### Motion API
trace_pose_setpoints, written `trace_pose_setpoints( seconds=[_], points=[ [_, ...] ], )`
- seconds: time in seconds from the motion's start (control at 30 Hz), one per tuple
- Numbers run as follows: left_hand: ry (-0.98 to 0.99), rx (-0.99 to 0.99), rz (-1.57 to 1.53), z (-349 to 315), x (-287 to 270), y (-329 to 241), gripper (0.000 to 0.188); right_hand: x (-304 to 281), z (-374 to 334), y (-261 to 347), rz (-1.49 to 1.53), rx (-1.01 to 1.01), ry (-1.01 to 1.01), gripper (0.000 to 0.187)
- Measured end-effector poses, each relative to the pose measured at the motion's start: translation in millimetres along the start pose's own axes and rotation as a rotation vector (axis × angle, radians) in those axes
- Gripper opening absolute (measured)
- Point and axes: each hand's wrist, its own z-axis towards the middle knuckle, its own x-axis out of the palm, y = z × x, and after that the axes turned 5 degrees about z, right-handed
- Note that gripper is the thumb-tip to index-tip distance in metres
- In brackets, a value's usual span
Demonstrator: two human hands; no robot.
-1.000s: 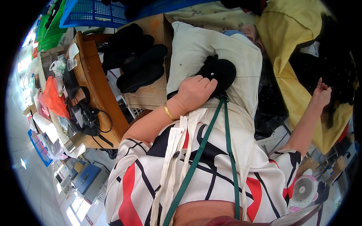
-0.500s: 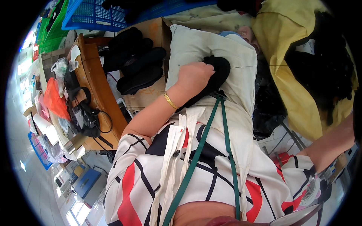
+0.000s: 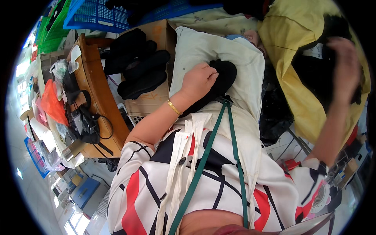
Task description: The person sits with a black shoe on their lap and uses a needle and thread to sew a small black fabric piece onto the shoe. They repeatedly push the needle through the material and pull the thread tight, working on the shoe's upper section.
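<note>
My left hand [image 3: 199,81], with a gold bracelet at the wrist, is closed on a black cloth shoe [image 3: 226,76]. The shoe lies on the white cushion [image 3: 244,62] across my lap, its lower part running under the wrist. My right hand [image 3: 346,58] is raised at the far right, in front of the yellow sack [image 3: 282,35] and its black contents. Motion smears its fingers, so I cannot see whether anything is in them.
Several black shoes [image 3: 147,64] lie on a cardboard box [image 3: 154,102] left of the cushion. Beyond are a wooden table [image 3: 102,90] with black straps and a blue basket [image 3: 98,15]. A black plastic bag [image 3: 275,113] sits between cushion and sack.
My right hand has come into view, swinging up and inward from the right edge. The thread stretched rightward from the shoe no longer shows clearly. My left hand keeps its hold.
</note>
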Motion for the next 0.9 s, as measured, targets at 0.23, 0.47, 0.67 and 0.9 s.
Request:
trace_pose_setpoints(
  seconds=[0.23, 0.47, 0.67, 0.9],
  points=[
    [0.116, -0.194, -0.315, 4.4, 6.7, 20.4, 0.013, 161.6, -121.5, 13.7, -0.105, -0.449, 0.697, 0.013],
    [0.178, -0.376, -0.448, 1.0, 7.8, 28.0, 0.016, 164.6, -135.8, 52.6, -0.132, -0.396, 0.680, 0.011],
    [0.257, -0.420, -0.552, 6.5, 15.7, 34.1, 0.016, 176.4, -191.4, 51.4, -0.167, -0.100, 1.024, 0.044],
    [0.258, -0.456, -0.641, 4.4, 19.8, 38.2, 0.016, 162.5, -197.6, 30.7, 0.002, 0.105, 1.175, 0.020]
  ],
)
